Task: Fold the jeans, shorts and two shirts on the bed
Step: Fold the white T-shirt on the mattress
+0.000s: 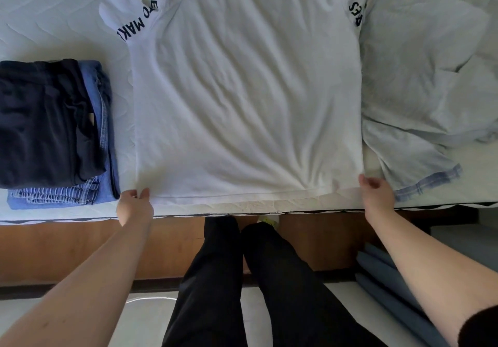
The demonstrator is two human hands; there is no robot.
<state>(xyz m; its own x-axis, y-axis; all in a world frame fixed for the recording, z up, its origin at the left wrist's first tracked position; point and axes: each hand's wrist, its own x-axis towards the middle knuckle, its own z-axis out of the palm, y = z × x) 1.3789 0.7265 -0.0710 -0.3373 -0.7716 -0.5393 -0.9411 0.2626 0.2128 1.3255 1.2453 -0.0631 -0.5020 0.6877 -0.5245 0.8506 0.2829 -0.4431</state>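
A white T-shirt (242,90) with black lettering on its sleeves lies spread flat across the bed (54,9), hem toward me. My left hand (134,204) pinches the hem's left corner. My right hand (376,191) pinches the hem's right corner. At the left sits a folded stack: dark shorts (45,120) on top of folded blue jeans (105,142). A pale blue shirt (420,82) with a faded blue hem lies crumpled to the right of the white shirt.
The bed's front edge with dark piping runs across just below my hands. Below it are a wooden bed frame (67,247), my legs in black trousers (242,287), and blue-grey fabric (385,287) on the floor at the right.
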